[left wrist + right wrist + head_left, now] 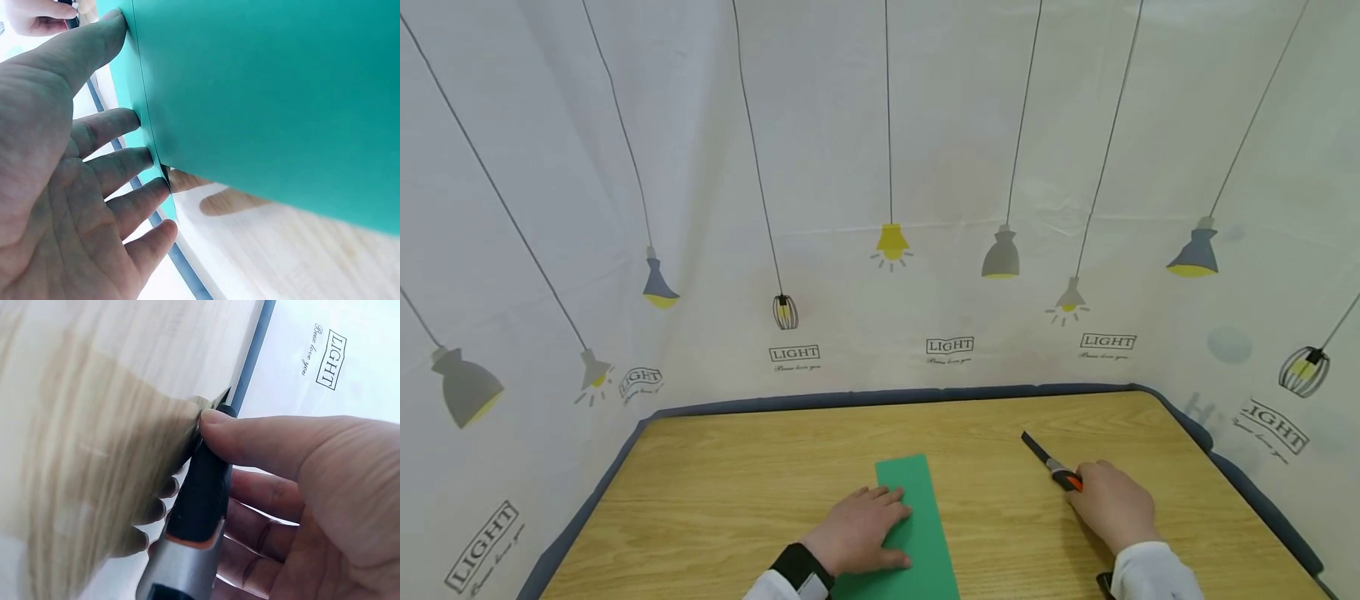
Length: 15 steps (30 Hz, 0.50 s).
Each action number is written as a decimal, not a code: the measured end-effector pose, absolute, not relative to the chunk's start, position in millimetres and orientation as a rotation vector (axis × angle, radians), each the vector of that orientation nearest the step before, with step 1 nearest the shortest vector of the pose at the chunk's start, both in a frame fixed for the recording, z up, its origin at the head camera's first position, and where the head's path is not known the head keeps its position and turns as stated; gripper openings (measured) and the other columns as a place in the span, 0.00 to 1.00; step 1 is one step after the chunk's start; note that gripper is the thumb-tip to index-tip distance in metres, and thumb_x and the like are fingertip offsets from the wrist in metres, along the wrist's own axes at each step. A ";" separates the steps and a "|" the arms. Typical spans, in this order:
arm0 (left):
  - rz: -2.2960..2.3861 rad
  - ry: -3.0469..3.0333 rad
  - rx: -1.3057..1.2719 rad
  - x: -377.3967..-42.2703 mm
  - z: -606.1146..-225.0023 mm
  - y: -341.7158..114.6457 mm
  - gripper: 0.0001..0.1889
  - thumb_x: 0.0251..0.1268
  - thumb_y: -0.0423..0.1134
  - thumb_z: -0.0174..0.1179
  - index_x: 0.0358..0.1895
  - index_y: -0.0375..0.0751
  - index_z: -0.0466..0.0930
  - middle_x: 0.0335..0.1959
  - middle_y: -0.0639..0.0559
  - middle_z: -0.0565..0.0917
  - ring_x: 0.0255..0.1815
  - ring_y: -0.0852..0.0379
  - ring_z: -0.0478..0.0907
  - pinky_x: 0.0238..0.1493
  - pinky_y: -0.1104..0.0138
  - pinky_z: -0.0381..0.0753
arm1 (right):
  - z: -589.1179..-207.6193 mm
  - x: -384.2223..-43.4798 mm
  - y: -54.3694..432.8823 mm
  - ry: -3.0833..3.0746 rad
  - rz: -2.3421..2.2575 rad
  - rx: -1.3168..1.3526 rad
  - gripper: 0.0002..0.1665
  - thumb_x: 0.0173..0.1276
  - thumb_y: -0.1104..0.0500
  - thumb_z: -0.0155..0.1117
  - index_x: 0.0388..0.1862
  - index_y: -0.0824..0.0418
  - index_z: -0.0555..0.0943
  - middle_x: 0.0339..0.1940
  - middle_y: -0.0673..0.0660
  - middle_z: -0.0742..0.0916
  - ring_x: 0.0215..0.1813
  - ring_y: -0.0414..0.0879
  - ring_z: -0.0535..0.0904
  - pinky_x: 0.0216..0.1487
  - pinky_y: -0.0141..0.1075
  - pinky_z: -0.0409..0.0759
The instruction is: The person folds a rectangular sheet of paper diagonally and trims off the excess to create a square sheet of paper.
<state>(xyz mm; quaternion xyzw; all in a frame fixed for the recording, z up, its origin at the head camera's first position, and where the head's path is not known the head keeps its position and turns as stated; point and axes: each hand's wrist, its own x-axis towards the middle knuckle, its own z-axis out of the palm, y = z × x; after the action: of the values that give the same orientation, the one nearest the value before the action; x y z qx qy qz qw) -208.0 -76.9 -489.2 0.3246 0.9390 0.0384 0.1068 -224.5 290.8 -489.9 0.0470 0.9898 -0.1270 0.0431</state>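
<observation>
Fingers spread, my left hand (867, 529) rests on a sheet of green card (921, 533) that lies near the table's front edge. In the left wrist view the fingertips of this hand (81, 162) touch the green card (262, 94) beside a thin dark line, with a small dark gap at its corner. My right hand (1112, 504) grips a utility knife (1063, 477) by its black and orange handle, the dark blade pointing to the far left. The right wrist view shows the thumb pressing on the knife's black grip (199, 494); its grey metal part is nearer the camera.
The wooden table (737, 467) is bordered by a dark blue padded edge (850, 400). A white curtain (820, 167) printed with hanging lamps surrounds the back and sides. A dark watch-like band (801, 571) circles the left wrist.
</observation>
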 end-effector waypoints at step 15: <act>0.116 2.768 0.953 -209.2 -492.0 -77.6 0.34 0.56 0.67 0.62 0.66 0.59 0.73 0.71 0.54 0.71 0.72 0.50 0.68 0.70 0.53 0.69 | -495.3 -226.2 293.7 3.022 -0.419 0.177 0.20 0.59 0.52 0.70 0.45 0.63 0.83 0.33 0.56 0.82 0.31 0.47 0.77 0.29 0.45 0.77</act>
<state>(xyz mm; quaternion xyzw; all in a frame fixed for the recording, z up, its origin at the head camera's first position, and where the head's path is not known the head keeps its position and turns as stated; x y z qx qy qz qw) -209.2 -77.6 -492.0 0.3235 0.9395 0.0393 0.1055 -226.2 293.7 -495.3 0.0579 0.9880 -0.1369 0.0427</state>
